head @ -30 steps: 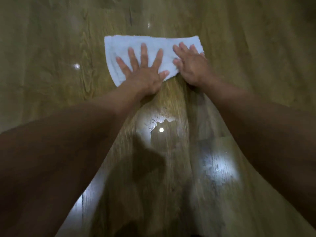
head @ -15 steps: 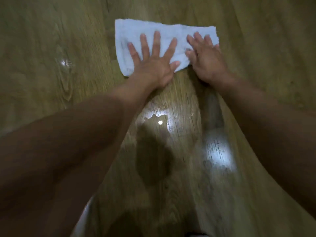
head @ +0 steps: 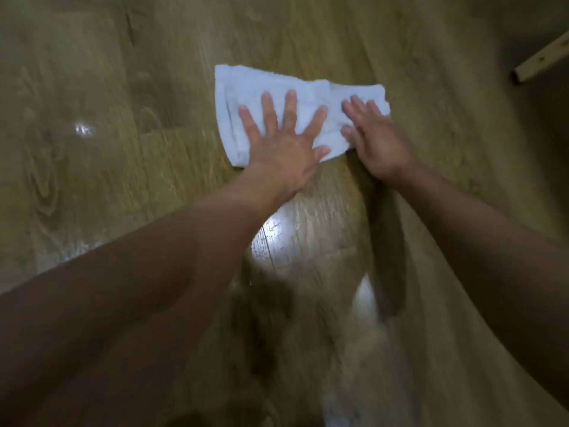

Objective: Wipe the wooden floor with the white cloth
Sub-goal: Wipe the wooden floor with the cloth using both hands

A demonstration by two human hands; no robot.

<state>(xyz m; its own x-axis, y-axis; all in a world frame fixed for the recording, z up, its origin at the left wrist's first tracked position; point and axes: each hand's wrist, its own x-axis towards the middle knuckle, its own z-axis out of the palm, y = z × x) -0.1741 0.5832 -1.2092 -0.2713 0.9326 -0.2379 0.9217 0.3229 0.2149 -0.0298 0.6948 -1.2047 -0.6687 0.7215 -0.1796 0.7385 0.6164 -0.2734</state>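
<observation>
Looks like we're mid-wipe here. The floor (head: pixel 92 186) has a shiny, wet-looking patch just behind the wrists, so I'd guess that strip has been gone over, while the boards out past the fingertips and off to both sides look duller and probably haven't been done. Can't really tell how much of the room is left.

Going left to right: the left hand (head: pixel 284 149) is pressed flat on the cloth (head: pixel 246 87), fingers (head: pixel 267 115) spread wide apart, not gripping anything, just pushing down. Its heel sits on bare wood at the cloth's near edge. The right hand (head: pixel 374 140) is flat too, fingers close together, resting on the cloth's right end. A pale wooden stick (head: pixel 542 61) lies well off beyond the right fingertips.
</observation>
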